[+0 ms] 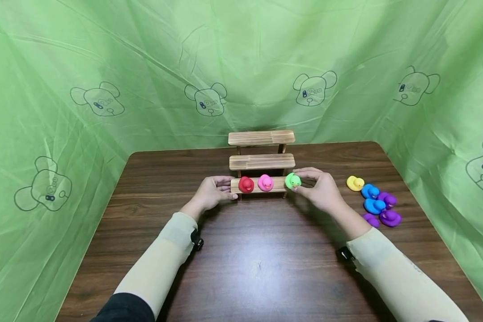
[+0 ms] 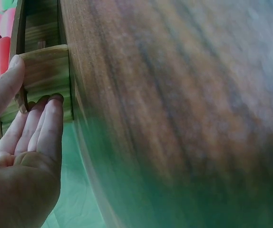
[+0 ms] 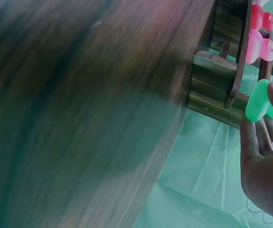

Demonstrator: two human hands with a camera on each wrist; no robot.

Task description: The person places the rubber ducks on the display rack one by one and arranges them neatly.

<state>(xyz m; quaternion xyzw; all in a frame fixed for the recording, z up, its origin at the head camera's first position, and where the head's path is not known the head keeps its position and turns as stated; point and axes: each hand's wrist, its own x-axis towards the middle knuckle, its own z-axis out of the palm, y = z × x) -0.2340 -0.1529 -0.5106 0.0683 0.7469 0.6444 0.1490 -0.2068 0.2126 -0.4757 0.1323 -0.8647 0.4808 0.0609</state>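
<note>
A three-step wooden display stand stands near the table's back edge. On its lowest step sit a red rubber duck at the left and a pink rubber duck in the middle. My left hand grips the left end of that step, thumb at the front edge, fingers beyond it. At the right end of the same step my right hand pinches a green rubber duck between thumb and fingers. In the right wrist view the green duck lies against the fingertips, at the step's end.
To the right on the table lies a loose group: a yellow duck, two blue ducks and several purple ducks. Green cloth with mouse-like drawings hangs behind and at both sides. The middle and top steps carry no ducks.
</note>
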